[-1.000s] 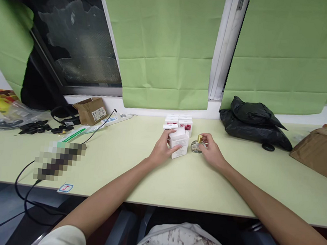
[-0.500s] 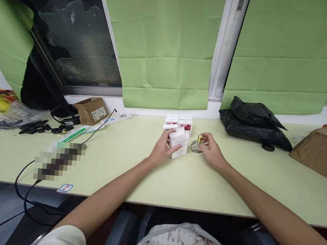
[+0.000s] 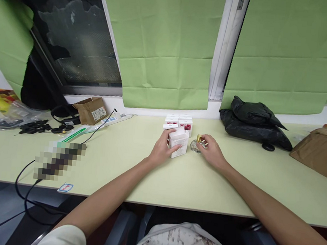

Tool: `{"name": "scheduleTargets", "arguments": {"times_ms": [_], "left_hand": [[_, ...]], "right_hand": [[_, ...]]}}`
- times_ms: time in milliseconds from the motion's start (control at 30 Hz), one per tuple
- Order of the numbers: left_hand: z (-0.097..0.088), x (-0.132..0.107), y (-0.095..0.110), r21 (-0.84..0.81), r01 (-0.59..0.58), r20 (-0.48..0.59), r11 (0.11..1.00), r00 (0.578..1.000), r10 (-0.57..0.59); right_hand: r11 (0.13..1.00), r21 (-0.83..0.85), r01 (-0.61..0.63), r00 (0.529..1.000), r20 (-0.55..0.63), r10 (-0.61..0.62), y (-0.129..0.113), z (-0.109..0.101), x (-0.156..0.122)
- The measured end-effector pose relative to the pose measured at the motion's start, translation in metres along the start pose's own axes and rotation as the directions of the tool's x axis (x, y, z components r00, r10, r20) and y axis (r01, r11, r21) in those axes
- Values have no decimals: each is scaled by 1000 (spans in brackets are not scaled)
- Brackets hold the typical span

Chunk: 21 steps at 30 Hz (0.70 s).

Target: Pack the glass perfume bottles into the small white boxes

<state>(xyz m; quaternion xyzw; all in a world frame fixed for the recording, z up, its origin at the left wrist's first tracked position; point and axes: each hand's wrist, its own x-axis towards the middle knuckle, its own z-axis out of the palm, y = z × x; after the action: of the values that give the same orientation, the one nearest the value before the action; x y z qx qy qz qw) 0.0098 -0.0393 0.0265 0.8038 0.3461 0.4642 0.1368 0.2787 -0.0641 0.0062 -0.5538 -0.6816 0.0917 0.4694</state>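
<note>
A small white carton (image 3: 179, 145) with its top flap raised stands on the pale green table (image 3: 125, 161). My left hand (image 3: 162, 150) is wrapped round its left side. Just right of it sits a small round glass perfume bottle (image 3: 196, 145) with a gold cap. My right hand (image 3: 212, 152) grips that bottle, fingers curled on its right side. Behind both stands a cluster of white cartons with pink flower prints (image 3: 179, 123).
A black plastic bag (image 3: 252, 125) lies at the back right, a brown cardboard box (image 3: 321, 151) at the far right. At the left are a small cardboard box (image 3: 91, 110), a power strip (image 3: 116, 119), black cables (image 3: 30, 186) and plastic packets (image 3: 0, 101).
My right hand and the bottle have shifted very slightly towards the open carton. My left hand has stayed on the carton.
</note>
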Motion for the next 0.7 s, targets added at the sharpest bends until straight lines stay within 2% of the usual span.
{"name": "scheduleTargets", "arguments": {"times_ms": [333,700], "left_hand": [[0,0,3,-17,32,19,999,999,-32],[0,-1,5,-18,0,57,1000,998,1]], "right_hand": [[997,-66,-34,999,7,35,-3,-1,-2],[994,-108,19,1000,19,-17,0,0,-1]]}}
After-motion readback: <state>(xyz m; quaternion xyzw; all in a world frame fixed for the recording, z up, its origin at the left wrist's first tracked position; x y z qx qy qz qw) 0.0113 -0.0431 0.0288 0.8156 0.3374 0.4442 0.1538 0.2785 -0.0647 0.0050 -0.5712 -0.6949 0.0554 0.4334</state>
